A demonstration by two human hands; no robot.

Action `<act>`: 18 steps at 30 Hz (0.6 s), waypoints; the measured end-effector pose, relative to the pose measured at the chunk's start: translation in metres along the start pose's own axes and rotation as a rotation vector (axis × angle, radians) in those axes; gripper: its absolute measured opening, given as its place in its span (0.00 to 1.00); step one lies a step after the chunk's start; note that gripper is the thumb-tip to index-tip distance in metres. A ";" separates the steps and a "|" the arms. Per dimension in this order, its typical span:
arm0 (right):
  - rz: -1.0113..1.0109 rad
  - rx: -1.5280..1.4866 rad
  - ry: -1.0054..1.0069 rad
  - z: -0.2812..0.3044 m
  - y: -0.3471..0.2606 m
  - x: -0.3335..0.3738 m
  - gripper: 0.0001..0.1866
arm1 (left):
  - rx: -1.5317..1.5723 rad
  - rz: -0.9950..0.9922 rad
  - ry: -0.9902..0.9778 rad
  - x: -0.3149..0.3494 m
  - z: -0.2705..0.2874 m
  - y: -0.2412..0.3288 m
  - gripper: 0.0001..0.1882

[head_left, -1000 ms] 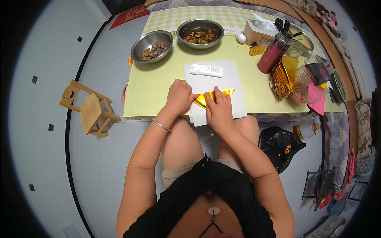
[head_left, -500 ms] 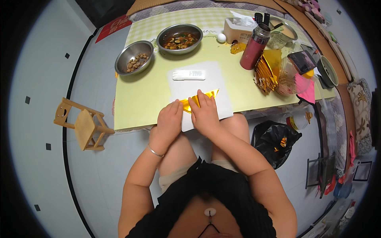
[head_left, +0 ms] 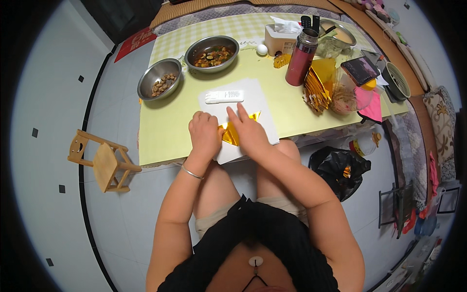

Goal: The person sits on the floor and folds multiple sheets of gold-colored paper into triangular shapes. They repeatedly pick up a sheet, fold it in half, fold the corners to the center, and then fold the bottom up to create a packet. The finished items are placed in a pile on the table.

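A folded piece of shiny gold foil paper (head_left: 230,136) lies on white paper sheets (head_left: 266,109) at the table's near edge. At its left corner is my left hand (head_left: 203,135), fingers curled and thumb against the foil. My right hand (head_left: 249,130) rests across the foil's right part with fingers stretched out and spread, hiding much of it. Just beyond my fingertips is a flat white oblong object (head_left: 224,97), lying on the same sheets.
Steel bowls hold peanuts (head_left: 164,84) and a dish in broth (head_left: 212,56). To the right stand a red thermos (head_left: 301,58), a stack of gold foil (head_left: 319,87), a tissue box (head_left: 279,40) and a phone (head_left: 360,71). A black bag (head_left: 335,170) and a small wooden chair (head_left: 104,160) are on the floor.
Both hands have shifted a little farther up the foil. My right fingers have spread apart, and my left fingers are more curled. The whole view has tilted slightly.
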State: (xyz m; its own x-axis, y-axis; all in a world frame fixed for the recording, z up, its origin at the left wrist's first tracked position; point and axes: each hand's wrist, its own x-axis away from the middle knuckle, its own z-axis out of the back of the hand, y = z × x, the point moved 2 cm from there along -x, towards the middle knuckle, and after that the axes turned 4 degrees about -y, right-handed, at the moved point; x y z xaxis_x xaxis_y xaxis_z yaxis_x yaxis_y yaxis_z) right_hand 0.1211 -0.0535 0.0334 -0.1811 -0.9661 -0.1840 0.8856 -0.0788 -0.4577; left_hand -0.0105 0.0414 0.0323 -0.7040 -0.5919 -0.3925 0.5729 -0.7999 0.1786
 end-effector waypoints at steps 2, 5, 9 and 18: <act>-0.019 0.034 -0.023 0.015 0.004 -0.006 0.34 | -0.057 0.011 0.053 -0.002 -0.010 -0.010 0.17; 0.087 0.213 0.043 0.013 0.033 -0.020 0.34 | -0.028 0.037 -0.088 -0.017 -0.004 -0.008 0.18; 0.357 0.360 0.321 0.002 0.049 -0.035 0.33 | 0.021 0.050 -0.300 -0.025 0.002 -0.009 0.19; 0.408 0.241 -0.164 0.004 0.042 -0.032 0.18 | 0.095 -0.072 -0.195 -0.001 -0.014 0.012 0.10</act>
State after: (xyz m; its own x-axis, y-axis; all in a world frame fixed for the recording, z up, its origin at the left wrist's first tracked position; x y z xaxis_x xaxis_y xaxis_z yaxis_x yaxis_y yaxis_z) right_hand 0.1661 -0.0265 0.0231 0.2537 -0.9543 -0.1579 0.9472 0.2782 -0.1596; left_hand 0.0030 0.0341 0.0228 -0.8149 -0.5332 -0.2275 0.4824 -0.8413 0.2437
